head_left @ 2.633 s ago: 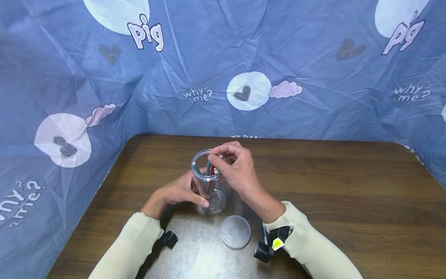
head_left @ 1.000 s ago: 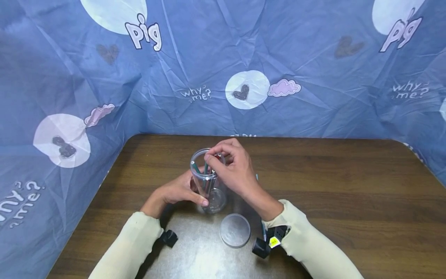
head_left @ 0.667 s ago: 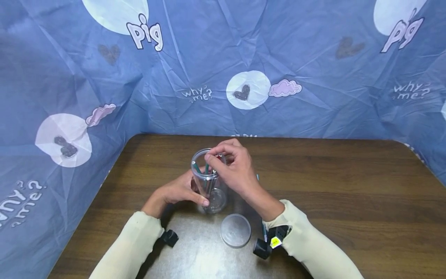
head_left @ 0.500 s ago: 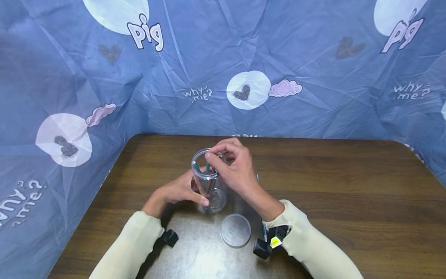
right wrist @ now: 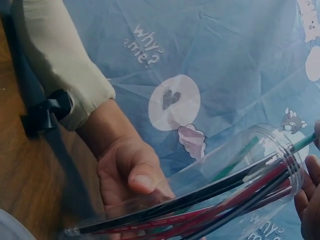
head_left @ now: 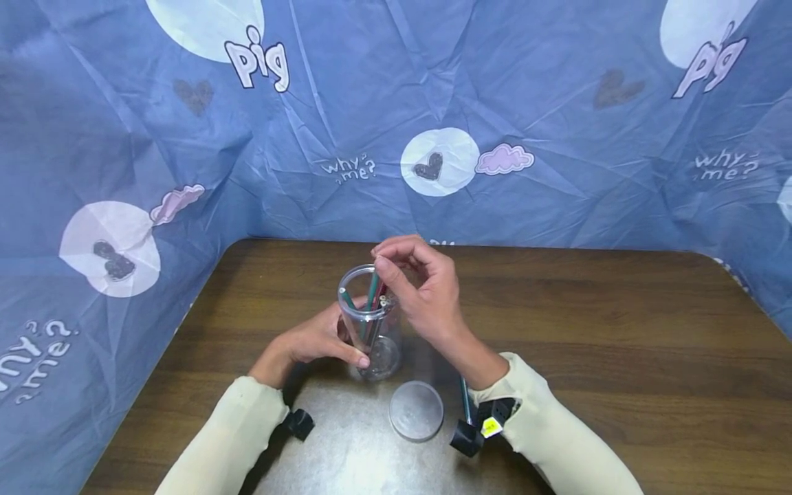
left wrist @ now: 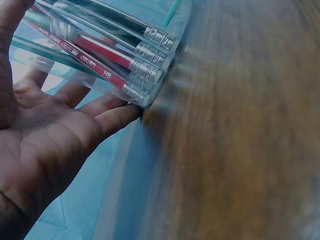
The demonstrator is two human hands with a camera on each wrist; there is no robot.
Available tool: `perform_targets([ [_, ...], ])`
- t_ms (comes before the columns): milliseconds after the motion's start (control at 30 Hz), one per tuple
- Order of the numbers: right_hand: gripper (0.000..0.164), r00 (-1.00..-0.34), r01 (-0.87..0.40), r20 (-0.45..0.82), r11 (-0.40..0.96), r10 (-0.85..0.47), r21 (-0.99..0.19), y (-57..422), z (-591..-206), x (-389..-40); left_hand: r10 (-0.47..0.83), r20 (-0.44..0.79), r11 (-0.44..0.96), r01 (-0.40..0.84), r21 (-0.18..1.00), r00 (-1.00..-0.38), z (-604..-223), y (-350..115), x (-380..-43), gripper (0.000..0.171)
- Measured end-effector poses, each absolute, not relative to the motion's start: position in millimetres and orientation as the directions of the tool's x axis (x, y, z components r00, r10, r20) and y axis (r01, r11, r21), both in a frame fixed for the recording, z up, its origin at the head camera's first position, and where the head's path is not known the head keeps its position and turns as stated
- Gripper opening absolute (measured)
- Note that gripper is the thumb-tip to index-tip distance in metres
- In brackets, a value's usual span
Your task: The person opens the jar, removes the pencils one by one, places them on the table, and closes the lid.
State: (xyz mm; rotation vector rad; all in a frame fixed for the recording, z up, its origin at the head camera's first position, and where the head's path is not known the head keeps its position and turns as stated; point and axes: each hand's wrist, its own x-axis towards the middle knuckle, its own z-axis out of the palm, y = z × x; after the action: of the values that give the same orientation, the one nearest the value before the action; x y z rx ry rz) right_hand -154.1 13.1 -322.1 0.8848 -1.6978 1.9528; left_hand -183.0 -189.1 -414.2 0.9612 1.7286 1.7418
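Note:
My left hand point(head_left: 318, 337) grips a clear plastic jar point(head_left: 388, 354) around its side, thumb across the front. Several red, green and dark pencils lean inside, with the metal-capped eraser ends of some, including a red pencil point(left wrist: 90, 61), down at the jar's bottom in the left wrist view. Over the open mouth, my right hand point(head_left: 427, 292) pinches the top of a green pencil point(right wrist: 303, 143) between thumb and fingers. That pencil sticks out past the rim, its lower part within the jar. The right hand's other fingers are bent above the rim.
A round translucent lid point(head_left: 416, 411) lies on the brown wooden table point(head_left: 588, 330) in front of the jar. A blue-green pencil point(head_left: 466, 399) lies beside my right wrist, partly hidden by the wrist camera point(head_left: 467, 438). A blue printed cloth point(head_left: 557, 206) hangs behind the table.
My right hand has risen slightly from the jar's mouth and moved a little right, drawing the green pencil upward. The left hand and jar have stayed in place.

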Motion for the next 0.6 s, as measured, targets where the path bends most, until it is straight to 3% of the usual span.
perform_targets([
  [100,0.014,-0.713,-0.665,0.696,-0.229,-0.090,-0.711,14.1,-321.2,-155.3,0.766,0.131,-0.064,0.128,0.990,-0.630,-414.7,-190.0,-182.9,0.090],
  [333,0.042,-0.705,-0.650,0.703,-0.314,-0.089,-0.692,16.4,-320.2,-155.5,0.762,0.130,-0.049,0.144,0.988,-0.634,-414.4,-190.2,-183.0,0.091],
  [600,0.047,-0.711,-0.626,0.694,-0.350,-0.109,-0.696,20.8,-314.4,-156.0,0.766,0.141,-0.059,0.150,0.987,-0.627,-414.8,-189.5,-184.1,0.095],
])
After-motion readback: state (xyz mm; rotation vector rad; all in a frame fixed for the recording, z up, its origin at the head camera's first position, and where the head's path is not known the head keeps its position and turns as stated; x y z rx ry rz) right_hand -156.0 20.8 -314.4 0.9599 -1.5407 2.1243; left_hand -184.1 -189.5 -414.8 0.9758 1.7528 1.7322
